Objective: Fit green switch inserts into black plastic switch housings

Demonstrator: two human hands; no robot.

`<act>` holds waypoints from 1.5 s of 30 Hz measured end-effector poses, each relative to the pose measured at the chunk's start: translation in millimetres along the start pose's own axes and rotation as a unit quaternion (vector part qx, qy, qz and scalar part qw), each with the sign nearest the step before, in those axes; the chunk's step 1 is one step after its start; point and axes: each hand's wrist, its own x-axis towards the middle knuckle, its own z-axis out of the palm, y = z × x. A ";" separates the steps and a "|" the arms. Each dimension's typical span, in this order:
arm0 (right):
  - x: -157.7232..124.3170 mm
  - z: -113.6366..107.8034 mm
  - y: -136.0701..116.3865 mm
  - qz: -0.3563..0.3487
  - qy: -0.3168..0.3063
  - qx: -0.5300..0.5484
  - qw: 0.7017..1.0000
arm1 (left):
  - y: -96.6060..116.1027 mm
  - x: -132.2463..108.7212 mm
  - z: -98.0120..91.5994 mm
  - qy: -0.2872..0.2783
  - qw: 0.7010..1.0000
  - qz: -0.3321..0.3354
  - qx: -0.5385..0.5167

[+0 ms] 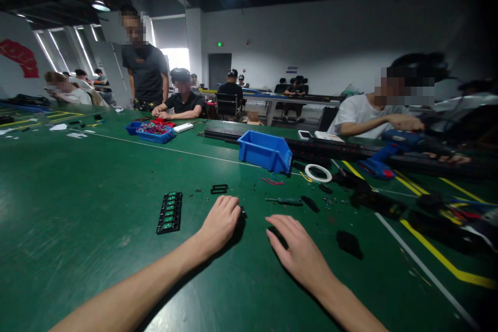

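My left hand [221,222] is closed just above the green table [116,181], around a small black piece [243,212] that shows at its right side. To its right, my right hand [291,244] hovers low with its fingers apart and nothing visible in them. A black tray [169,212] with a row of green circuit boards lies left of my left hand. Beyond the hands are a thin black frame [219,189] and a green-handled screwdriver [286,201].
A blue bin [264,150] stands ahead, and a blue tray of coloured wires [155,132] is farther left. At right are a white ring [318,173], scattered screws, a blue power drill [383,155] and black cloth-like items. A person sits across at the right.
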 end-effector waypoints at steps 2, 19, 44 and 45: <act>-16.9 -6.1 16.4 0.023 0.010 -0.039 0.999 | 2.3 -0.5 0.5 0.006 1.000 0.016 -0.016; -80.3 -31.6 107.5 0.123 0.093 -0.163 0.974 | 3.5 -6.2 -5.9 -0.025 0.992 0.058 -0.107; -80.8 -39.0 110.3 0.218 0.124 -0.063 0.966 | 1.8 0.3 0.7 -0.046 0.976 0.008 -0.212; -81.0 -39.2 111.4 0.223 0.129 -0.057 0.965 | 1.6 0.5 1.2 -0.046 0.976 0.008 -0.215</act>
